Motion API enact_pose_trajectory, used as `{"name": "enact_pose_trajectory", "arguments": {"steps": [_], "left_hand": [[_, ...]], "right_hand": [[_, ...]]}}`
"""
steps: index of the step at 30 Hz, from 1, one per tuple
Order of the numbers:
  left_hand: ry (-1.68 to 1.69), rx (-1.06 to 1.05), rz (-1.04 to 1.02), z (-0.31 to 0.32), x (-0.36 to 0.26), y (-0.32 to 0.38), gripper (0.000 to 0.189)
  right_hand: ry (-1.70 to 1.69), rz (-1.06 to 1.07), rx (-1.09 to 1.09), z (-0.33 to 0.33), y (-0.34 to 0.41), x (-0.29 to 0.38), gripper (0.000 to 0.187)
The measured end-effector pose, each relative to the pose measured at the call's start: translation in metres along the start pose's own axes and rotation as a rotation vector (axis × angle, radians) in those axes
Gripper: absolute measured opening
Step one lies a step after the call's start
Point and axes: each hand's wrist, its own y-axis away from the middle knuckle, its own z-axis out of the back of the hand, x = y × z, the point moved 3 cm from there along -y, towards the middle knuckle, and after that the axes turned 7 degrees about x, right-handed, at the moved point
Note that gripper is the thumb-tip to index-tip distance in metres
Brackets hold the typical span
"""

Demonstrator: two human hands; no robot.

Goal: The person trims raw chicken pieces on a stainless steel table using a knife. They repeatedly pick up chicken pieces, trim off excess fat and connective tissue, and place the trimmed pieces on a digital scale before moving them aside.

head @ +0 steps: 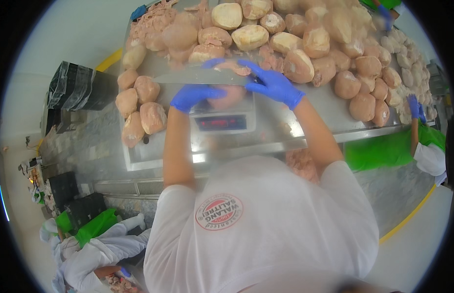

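My right hand (276, 87), in a blue glove, grips the dark handle of a wide-bladed knife (190, 76). The blade points left and lies across the view above a digital scale (245, 124). A strip of pink meat trimming (232, 68) is beside the blade, close to my right fingers. My left hand (194, 96), also gloved in blue, holds a rounded piece of pink meat (231, 98) over the scale's platform. The blade hides the far side of that piece. A patch of blue beyond the blade may be a reflection; I cannot tell.
Rounded meat pieces (250, 37) are heaped across the steel table (322, 111), with several more (153, 118) at its left end. Trimmings (153, 27) pile up at the far left. Black crates (84, 86) stand left of the table. Co-workers in green aprons (381, 152) are at right and lower left.
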Motion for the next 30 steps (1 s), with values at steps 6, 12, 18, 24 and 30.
{"name": "enact_pose_trajectory", "arguments": {"steps": [6, 12, 18, 24, 30], "left_hand": [[-0.018, 0.18, 0.169, 0.015, 0.024, -0.01, 0.07], [-0.136, -0.142, 0.109, 0.01, 0.001, -0.004, 0.079], [-0.181, -0.249, 0.08, -0.005, -0.009, 0.008, 0.085], [-0.089, -0.158, 0.13, 0.001, 0.002, 0.017, 0.086], [-0.152, -0.164, 0.133, -0.001, -0.003, 0.013, 0.09]], "right_hand": [[-0.417, 0.048, 0.163, 0.0, -0.036, -0.006, 0.044], [-0.268, -0.06, -0.086, -0.013, -0.03, 0.007, 0.055], [-0.232, -0.29, -0.162, -0.036, 0.013, 0.026, 0.059], [0.0, -0.261, 0.013, -0.023, -0.008, 0.033, 0.057], [-0.26, -0.267, -0.249, -0.008, -0.033, -0.006, 0.057]]}}
